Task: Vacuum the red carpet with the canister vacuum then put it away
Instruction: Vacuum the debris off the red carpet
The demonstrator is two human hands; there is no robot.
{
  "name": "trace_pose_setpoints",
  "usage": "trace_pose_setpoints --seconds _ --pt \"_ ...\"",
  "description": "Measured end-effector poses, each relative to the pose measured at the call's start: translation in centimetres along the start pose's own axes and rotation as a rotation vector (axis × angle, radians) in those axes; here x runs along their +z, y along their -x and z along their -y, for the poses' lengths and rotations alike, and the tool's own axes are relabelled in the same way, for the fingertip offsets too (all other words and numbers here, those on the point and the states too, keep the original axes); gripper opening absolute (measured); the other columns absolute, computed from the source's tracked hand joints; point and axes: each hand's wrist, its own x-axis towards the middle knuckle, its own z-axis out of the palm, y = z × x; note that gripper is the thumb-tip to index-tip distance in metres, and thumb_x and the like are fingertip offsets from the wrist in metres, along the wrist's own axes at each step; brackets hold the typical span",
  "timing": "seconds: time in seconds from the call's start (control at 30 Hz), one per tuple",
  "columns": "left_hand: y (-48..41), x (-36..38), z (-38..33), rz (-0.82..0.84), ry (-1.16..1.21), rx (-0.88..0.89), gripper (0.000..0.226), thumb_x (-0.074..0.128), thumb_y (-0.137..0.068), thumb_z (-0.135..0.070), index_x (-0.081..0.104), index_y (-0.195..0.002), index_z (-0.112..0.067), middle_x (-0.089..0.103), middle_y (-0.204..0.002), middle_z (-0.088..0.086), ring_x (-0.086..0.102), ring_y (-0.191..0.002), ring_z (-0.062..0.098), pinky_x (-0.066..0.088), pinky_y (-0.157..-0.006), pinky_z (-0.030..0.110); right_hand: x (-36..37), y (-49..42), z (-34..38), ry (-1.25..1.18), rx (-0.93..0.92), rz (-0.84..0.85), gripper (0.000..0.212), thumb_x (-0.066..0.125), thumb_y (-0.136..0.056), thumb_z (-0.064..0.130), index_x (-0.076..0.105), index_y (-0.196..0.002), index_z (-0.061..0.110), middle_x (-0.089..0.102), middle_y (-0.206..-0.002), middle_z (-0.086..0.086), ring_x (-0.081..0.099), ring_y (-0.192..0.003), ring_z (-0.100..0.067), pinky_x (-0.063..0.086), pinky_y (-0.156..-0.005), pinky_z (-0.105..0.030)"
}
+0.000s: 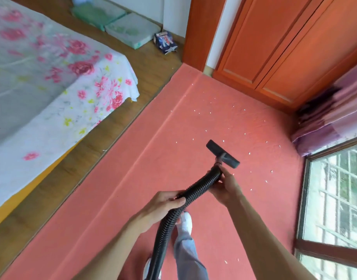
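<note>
Red carpet | ribbed black hose | both hands gripping

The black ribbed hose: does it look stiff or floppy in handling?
Probably floppy: the hose sags in a curve between the left hand and right hand. The ribbing likely gives good grip. Its floor nozzle looks rigid, so the tip may swing.

A bed under a white sheet with pink flowers stands on the wood floor at left. Orange wooden wardrobe doors fill the far right corner beside a strip of white wall. Purple curtains hang by a barred window letting in daylight.
</note>
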Motion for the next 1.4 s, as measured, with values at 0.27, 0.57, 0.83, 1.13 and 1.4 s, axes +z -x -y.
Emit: trace_pose_setpoints --seconds 0.27,0.57,0.83,1.13,1.4 --pt "4.5 5.3 -3.2 0.099 -0.096 0.111 0.033 0.060 -0.099 -0.018 0.065 -0.131 -0.012 0.062 -0.085 0.016 0.063 -0.075 0.028 0.057 -0.077 0.043 -3.8 9.1 3.1 0.019 -0.166 -0.011 0.026 0.059 -0.095 0.028 0.053 -0.101 0.004 0.052 -0.082 -0.011 0.053 -0.069 -0.021 0.048 -0.055 -0.030" --pt "7.7 16.0 -0.4 0.227 -0.215 0.101 0.027 0.058 -0.100 -0.021 0.069 -0.125 -0.016 0.062 -0.084 0.016 0.064 -0.076 0.031 0.055 -0.077 0.045 -15.5 15.7 4.1 0.040 -0.173 -0.055 0.035 0.065 -0.090 0.026 0.053 -0.112 0.002 0.054 -0.085 -0.013 0.055 -0.072 -0.023 0.047 -0.069 -0.034" --pt "11.1 26.1 7.9 0.191 -0.196 0.038 0.028 0.054 -0.102 -0.019 0.067 -0.122 -0.006 0.062 -0.081 0.017 0.063 -0.072 0.028 0.053 -0.073 0.040 -28.0 19.9 0.7 0.079 -0.052 -0.079 0.024 0.062 -0.094 0.023 0.051 -0.099 0.003 0.050 -0.079 -0.011 0.049 -0.065 -0.019 0.044 -0.058 -0.028" --pt "11.2 30.4 17.1 0.286 -0.272 -0.161 0.028 0.074 -0.088 -0.030 0.064 -0.098 -0.007 0.066 -0.069 0.013 0.063 -0.060 0.026 0.054 -0.064 0.035 -37.6 17.2 -7.4 0.144 0.129 -0.327 0.034 0.070 -0.087 0.028 0.050 -0.105 0.006 0.049 -0.078 -0.009 0.051 -0.064 -0.018 0.045 -0.045 -0.025" --pt "11.0 30.7 23.9 0.268 -0.273 -0.384 0.040 0.074 -0.086 -0.037 0.067 -0.098 0.000 0.067 -0.074 0.014 0.065 -0.062 0.026 0.055 -0.066 0.036 -43.3 13.3 -15.6 0.163 0.208 -0.446 0.032 0.071 -0.086 0.029 0.052 -0.101 0.009 0.050 -0.074 -0.008 0.051 -0.058 -0.017 0.043 -0.038 -0.019"
